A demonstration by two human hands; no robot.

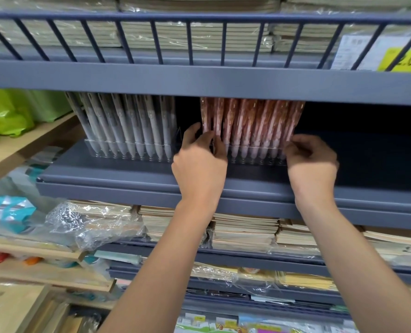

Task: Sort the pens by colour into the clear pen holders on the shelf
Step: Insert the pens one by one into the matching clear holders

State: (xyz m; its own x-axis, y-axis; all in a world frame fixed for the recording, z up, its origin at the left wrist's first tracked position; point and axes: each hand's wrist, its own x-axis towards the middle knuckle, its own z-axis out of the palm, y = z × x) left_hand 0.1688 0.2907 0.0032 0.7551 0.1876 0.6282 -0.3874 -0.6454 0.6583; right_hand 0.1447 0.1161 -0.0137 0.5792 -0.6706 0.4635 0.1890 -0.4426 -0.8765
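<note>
1. The pink pens (250, 126) stand in a row, tips down and tops leaning left under the shelf above. Each pen's long axis runs up and back, while the row itself runs left to right.
2. They sit in the pink holder (255, 156), a clear tray set back from the front lip of the grey shelf (103, 169), straight ahead of both hands.
3. The left hand (199, 162) grips the holder's left end, fingers curled over its front and the first pens, thumb raised beside them.
4. The right hand (312, 164) clasps the right end with its fingers bent in. Its fingertips are hidden, so the exact contact is unclear.
5. Each hand holds its own end and neither is nearer. The holder's length lies across the two hands, so any slide or squaring-up probably needs both ends moved evenly, or the leaning pens may tip.
6. To the left, across a gap, white pens (127, 126) fill the white holder (127, 153).
7. Wrapped notebooks (245, 231) are stacked on the shelf below, and a yellow price tag (408, 60) hangs at upper right
</note>
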